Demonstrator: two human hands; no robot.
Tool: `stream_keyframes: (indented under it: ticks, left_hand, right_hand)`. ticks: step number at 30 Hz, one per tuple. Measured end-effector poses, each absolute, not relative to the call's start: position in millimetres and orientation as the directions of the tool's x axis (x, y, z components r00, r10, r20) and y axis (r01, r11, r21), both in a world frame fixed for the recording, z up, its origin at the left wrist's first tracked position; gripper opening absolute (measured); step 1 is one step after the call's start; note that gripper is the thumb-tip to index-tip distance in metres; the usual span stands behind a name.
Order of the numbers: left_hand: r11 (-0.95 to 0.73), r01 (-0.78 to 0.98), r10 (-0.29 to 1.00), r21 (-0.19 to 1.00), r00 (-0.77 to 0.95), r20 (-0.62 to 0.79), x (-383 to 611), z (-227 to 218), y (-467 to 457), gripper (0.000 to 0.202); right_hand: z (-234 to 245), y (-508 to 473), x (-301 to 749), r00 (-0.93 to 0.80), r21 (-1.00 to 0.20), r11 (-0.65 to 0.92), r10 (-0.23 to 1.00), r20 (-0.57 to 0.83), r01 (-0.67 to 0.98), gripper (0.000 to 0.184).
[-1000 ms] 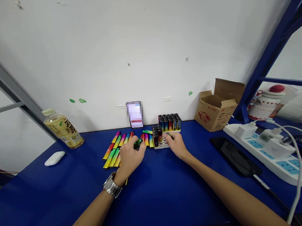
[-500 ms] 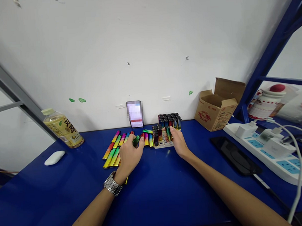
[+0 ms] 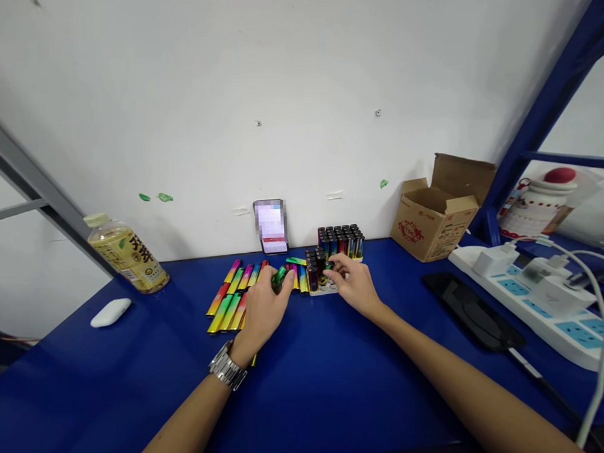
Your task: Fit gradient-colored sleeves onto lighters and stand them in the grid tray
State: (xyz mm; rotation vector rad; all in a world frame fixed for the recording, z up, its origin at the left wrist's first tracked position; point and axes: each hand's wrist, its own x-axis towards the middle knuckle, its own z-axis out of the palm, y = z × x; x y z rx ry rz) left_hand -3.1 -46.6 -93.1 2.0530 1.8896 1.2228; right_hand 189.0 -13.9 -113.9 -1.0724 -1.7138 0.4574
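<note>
Blue surface by the white wall is carrying a green lighter [image 3: 279, 278], pinched at the closed fingertips of the left hand [image 3: 260, 313], just left of the tray [image 3: 319, 292], where the right hand [image 3: 353, 286] is pinching a second lighter [image 3: 328, 266]; loose lighters [image 3: 232, 299] are lying beside the left hand.

Chinese characters on bottle label [image 3: 131, 258], cardboard box [image 3: 435, 226] print illegible
</note>
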Motion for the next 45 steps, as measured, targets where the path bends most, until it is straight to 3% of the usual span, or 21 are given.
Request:
stream_keyframes:
  ticks: [5, 13, 16, 20, 24, 28, 34, 41, 45]
  left_hand:
    - [-0.328, 0.759, 0.875, 0.562, 0.020, 0.484, -2.7, -97.2, -46.1, 0.025]
    - [-0.458, 0.754, 0.812, 0.471, 0.139, 0.567, -0.4, -102.2, -47.4, 0.026]
    - [-0.521, 0.720, 0.778, 0.459, 0.180, 0.602, 0.1, -102.6, -49.3, 0.027]
    - [-0.626, 0.643, 0.718, 0.442, 0.252, 0.649, 4.3, -102.2, -54.3, 0.026]
    - [-0.672, 0.621, 0.684, 0.404, 0.311, 0.660, 6.7, -100.7, -55.9, 0.027]
    - [-0.562, 0.757, 0.724, 0.334, 0.256, 0.641, -1.8, -105.2, -48.0, 0.028]
    - [-0.445, 0.894, 0.797, 0.052, 0.369, 0.479, -12.2, -119.6, -39.4, 0.039]
    - [-0.357, 0.931, 0.859, -0.074, 0.358, 0.365, -7.3, -107.5, -44.1, 0.029]
    - [-0.203, 0.969, 0.891, -0.142, 0.243, 0.384, -7.7, -105.5, -43.9, 0.017]
  right_hand:
    - [-109.1, -12.2, 192.0, -0.182, -0.523, 0.577, 0.762, 0.622, 0.627, 0.009]
    - [-97.1, -21.1, 190.4, -0.249, -0.303, 0.443, 0.822, 0.512, 0.844, 0.014]
    - [-92.6, -27.8, 189.0, -0.247, -0.316, 0.529, 0.741, 0.624, 0.788, 0.025]
    - [-91.9, -36.1, 179.4, -0.353, -0.401, 0.744, 0.627, 0.694, 0.534, 0.021]
    - [-94.3, -35.7, 177.0, -0.240, -0.503, 0.736, 0.644, 0.726, 0.454, 0.017]
    - [-98.3, -25.9, 193.7, -0.110, -0.523, 0.681, 0.656, 0.747, 0.513, 0.021]
    - [-114.9, -12.9, 199.9, -0.230, -0.423, 0.706, 0.630, 0.742, 0.568, 0.019]
    - [-108.9, -16.0, 195.8, -0.349, -0.258, 0.615, 0.689, 0.636, 0.745, 0.021]
    - [-98.1, -23.2, 194.6, -0.318, -0.276, 0.531, 0.768, 0.555, 0.801, 0.021]
